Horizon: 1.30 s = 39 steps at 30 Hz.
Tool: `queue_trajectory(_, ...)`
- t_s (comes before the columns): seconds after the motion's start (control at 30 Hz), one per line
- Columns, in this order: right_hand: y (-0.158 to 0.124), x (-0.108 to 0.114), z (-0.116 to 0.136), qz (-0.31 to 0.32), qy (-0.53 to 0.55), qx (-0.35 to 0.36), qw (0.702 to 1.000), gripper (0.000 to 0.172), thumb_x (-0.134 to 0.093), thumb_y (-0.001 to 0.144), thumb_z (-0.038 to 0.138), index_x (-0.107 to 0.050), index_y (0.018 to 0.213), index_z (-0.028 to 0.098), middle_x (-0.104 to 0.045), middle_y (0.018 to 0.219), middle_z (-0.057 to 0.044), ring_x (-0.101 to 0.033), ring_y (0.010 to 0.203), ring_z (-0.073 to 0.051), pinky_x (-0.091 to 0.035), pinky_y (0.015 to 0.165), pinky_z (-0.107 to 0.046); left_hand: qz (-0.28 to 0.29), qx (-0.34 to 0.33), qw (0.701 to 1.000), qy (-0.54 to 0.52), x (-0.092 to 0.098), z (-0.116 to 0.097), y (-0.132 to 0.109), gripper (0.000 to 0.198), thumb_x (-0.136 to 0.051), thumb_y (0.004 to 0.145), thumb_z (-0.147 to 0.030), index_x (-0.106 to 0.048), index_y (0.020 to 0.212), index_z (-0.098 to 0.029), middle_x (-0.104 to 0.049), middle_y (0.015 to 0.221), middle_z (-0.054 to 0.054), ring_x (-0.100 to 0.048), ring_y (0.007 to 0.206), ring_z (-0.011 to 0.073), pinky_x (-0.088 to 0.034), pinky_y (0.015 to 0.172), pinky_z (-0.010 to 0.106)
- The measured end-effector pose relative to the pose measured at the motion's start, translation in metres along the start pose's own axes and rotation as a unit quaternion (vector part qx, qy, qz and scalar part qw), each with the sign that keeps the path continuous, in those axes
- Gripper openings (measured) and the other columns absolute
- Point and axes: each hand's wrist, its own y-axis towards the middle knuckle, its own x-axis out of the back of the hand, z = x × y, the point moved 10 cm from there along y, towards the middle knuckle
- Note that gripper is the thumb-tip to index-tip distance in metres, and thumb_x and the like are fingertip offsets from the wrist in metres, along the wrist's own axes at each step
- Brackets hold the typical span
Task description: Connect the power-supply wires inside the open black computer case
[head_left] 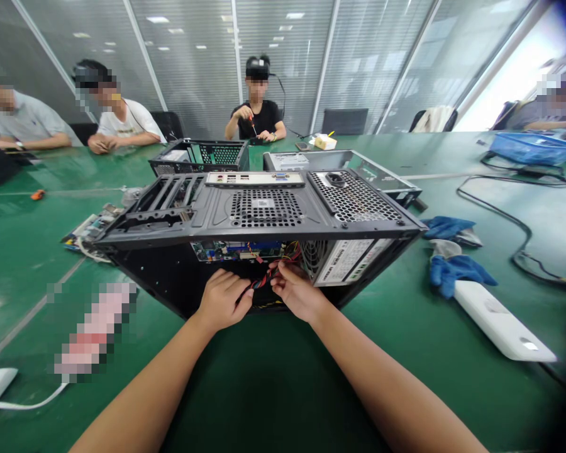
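Twisted cables (263,280) sit pinched in my left hand (224,299) and right hand (296,290) at the computer case (264,234) opening; gentle, even tension should spare them strain.

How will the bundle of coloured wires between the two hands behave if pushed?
The wire bundle probably bends easily, being several thin strands. It may feel somewhat springy, since they are twisted together between the left hand and right hand.

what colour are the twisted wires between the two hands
The twisted wires look red and black with some blue-green, seen in the head view, the only one.
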Motion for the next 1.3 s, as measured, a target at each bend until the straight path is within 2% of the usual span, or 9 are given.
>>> queue_trajectory(0.23, 0.007, 0.0, -0.003, 0.026, -0.005, 0.0, 1.0, 0.029, -0.086, 0.06, 0.032, -0.066, 0.077, 0.02, -0.067, 0.082, 0.002, -0.054, 0.058, -0.006, -0.042, 0.052, -0.021, 0.036, -0.009, 0.998, 0.042, -0.005, -0.006, 0.003, 0.025, -0.045, 0.089, -0.029, -0.065, 0.08, -0.018, -0.059, 0.061, 0.003, -0.051, 0.06, 0.0175, -0.036, 0.064, 0.035)
queue_trajectory(0.4, 0.007, 0.001, -0.005, 0.019, 0.008, -0.007, 1.0, 0.027, -0.086, 0.061, 0.029, -0.068, 0.079, 0.02, -0.068, 0.088, 0.002, -0.054, 0.059, -0.005, -0.041, 0.051, -0.02, 0.015, 0.002, 0.992, 0.123, 0.0, -0.013, 0.008, 0.024, -0.047, 0.092, -0.033, -0.066, 0.088, -0.019, -0.062, 0.065, 0.004, -0.055, 0.069, 0.0202, -0.037, 0.074, 0.039)
queue_trajectory(0.6, 0.005, -0.002, -0.003, 0.022, 0.002, -0.007, 1.0, 0.029, -0.087, 0.059, 0.031, -0.068, 0.078, 0.02, -0.068, 0.088, 0.003, -0.053, 0.058, -0.004, -0.041, 0.05, -0.019, 0.046, -0.022, 0.987, 0.155, -0.007, -0.019, 0.009, 0.021, -0.047, 0.096, -0.027, -0.066, 0.101, -0.02, -0.058, 0.061, 0.001, -0.05, 0.056, 0.0151, -0.031, 0.06, 0.033)
queue_trajectory(0.73, 0.004, -0.007, -0.002, 0.038, -0.002, -0.011, 0.999, 0.029, -0.087, 0.06, 0.033, -0.069, 0.079, 0.021, -0.067, 0.088, 0.003, -0.054, 0.059, -0.005, -0.042, 0.051, -0.019, 0.011, -0.011, 0.983, 0.185, 0.002, -0.015, 0.008, 0.024, -0.048, 0.095, -0.02, -0.066, 0.109, -0.026, -0.058, 0.062, 0.001, -0.051, 0.063, 0.017, -0.031, 0.064, 0.035)
queue_trajectory(0.87, 0.005, -0.005, -0.005, 0.034, 0.006, -0.02, 0.999, 0.031, -0.088, 0.057, 0.033, -0.07, 0.079, 0.021, -0.067, 0.086, 0.004, -0.054, 0.059, -0.004, -0.042, 0.052, -0.018, -0.02, -0.003, 0.983, 0.182, 0.006, -0.013, 0.008, 0.023, -0.051, 0.094, -0.023, -0.068, 0.108, -0.028, -0.06, 0.064, 0.001, -0.05, 0.068, 0.0184, -0.031, 0.069, 0.036)
queue_trajectory(1.03, 0.007, 0.001, -0.007, 0.014, 0.012, -0.026, 0.999, 0.03, -0.089, 0.055, 0.029, -0.07, 0.076, 0.02, -0.069, 0.086, 0.003, -0.056, 0.059, -0.005, -0.043, 0.053, -0.019, 0.024, 0.038, 0.988, 0.149, -0.006, -0.004, 0.01, 0.022, -0.052, 0.095, -0.034, -0.071, 0.102, -0.028, -0.061, 0.064, 0.001, -0.049, 0.069, 0.0186, -0.03, 0.069, 0.035)
queue_trajectory(1.3, 0.013, 0.009, -0.006, 0.002, -0.021, -0.011, 1.0, 0.028, -0.088, 0.056, 0.03, -0.069, 0.075, 0.02, -0.071, 0.086, 0.001, -0.061, 0.063, -0.008, -0.046, 0.059, -0.023, 0.111, 0.079, 0.987, 0.082, -0.023, 0.005, 0.007, 0.026, -0.047, 0.095, -0.036, -0.069, 0.104, -0.025, -0.069, 0.076, 0.003, -0.054, 0.073, 0.0198, -0.031, 0.072, 0.036)
